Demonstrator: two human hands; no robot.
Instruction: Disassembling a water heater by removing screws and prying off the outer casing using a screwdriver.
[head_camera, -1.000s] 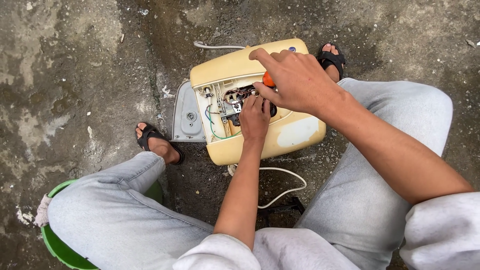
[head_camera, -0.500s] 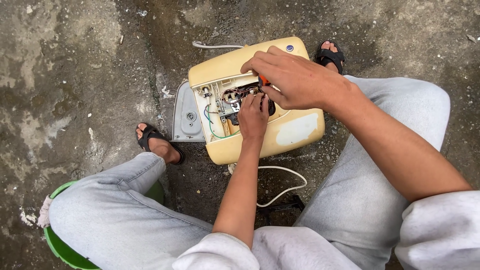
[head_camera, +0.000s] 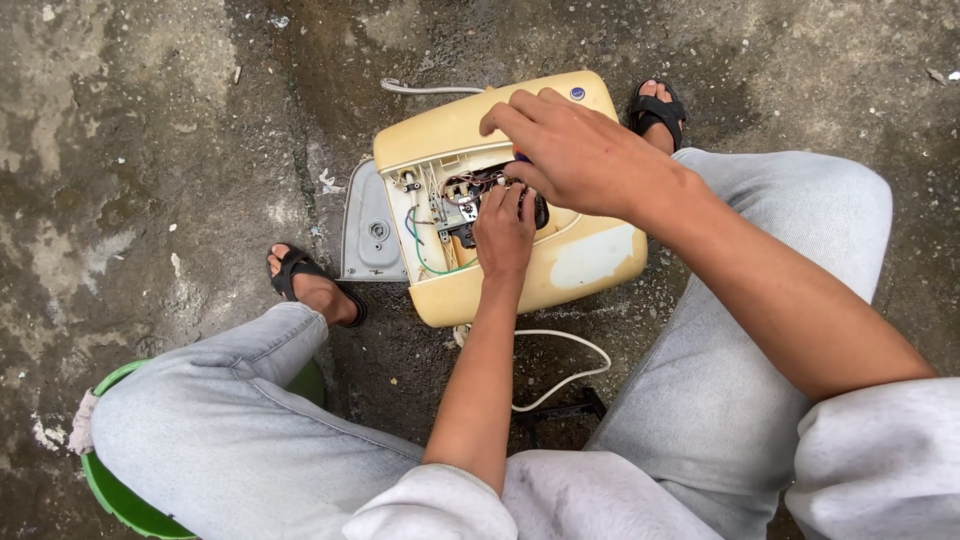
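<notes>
Fingers: left hand pinches inside the wiring bay; what they close on cannot be told. Right hand curls over the same spot, grip hidden.
Appliance: cream-yellow casing lies on the concrete floor, between the sandalled feet.
Cover: grey panel just beside the casing.
Cord: white cable loops near the knees.
Bucket: green rim, lower left.

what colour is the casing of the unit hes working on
Pale yellow casing, with a grey end cover; head view.
</notes>
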